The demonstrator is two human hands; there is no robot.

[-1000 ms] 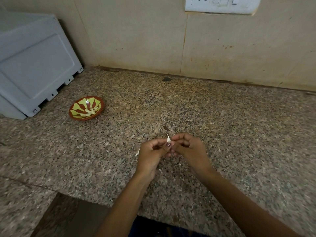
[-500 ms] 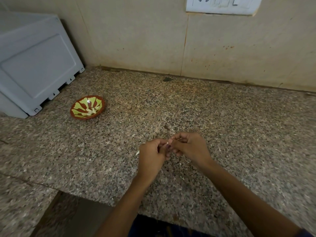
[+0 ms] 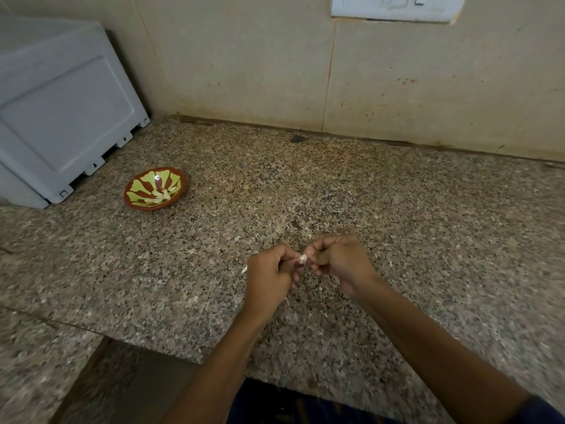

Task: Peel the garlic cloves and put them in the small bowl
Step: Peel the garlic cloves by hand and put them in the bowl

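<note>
Since a second ago, the sliver of papery skin that stood up between the two hands has dropped out of sight, and the hands have stayed close together over the speckled granite worktop point(image 3: 397, 209). Now the left hand point(image 3: 269, 278) and the right hand point(image 3: 339, 263) meet fingertip to fingertip, both pinching a pale garlic clove point(image 3: 302, 258) held just above the stone. Fingers of each hand are curled tight on the clove; a white tip pokes out past the left hand's far side, though whether it is skin or clove cannot be told. Well apart to the left sits the small bowl point(image 3: 155, 188), red-brown with a yellow-green petal pattern, holding several pale peeled cloves point(image 3: 160, 195). Just beside the bowl stands a grey-white plastic appliance point(image 3: 61, 108). Behind, a beige tiled wall point(image 3: 244, 71) carries a white switch plate point(image 3: 394, 7) at the top edge.
</note>
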